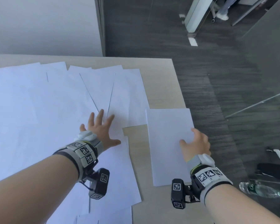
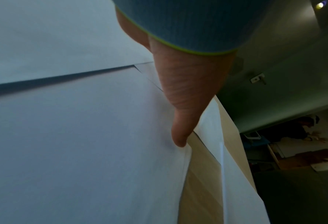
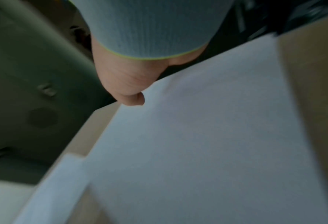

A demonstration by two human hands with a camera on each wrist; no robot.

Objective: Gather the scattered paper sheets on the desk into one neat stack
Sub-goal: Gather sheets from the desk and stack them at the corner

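Several white paper sheets (image 1: 55, 102) lie scattered and overlapping across the left and middle of the pale wooden desk (image 1: 160, 78). My left hand (image 1: 103, 128) lies flat on them with its fingers spread, and its thumb (image 2: 180, 136) presses near a sheet's edge. A separate small paper stack (image 1: 166, 135) lies near the desk's right edge. My right hand (image 1: 195, 143) pinches that stack's right side, thumb on top. In the right wrist view the thumb (image 3: 130, 91) meets the stack (image 3: 207, 136) at its edge, and the other fingers are hidden.
The desk's right edge (image 1: 182, 94) drops to a dark carpeted floor. A plastic water bottle (image 1: 262, 189) and a black chair base (image 1: 273, 172) are on the floor at lower right. A grey partition (image 1: 39, 25) stands behind the desk.
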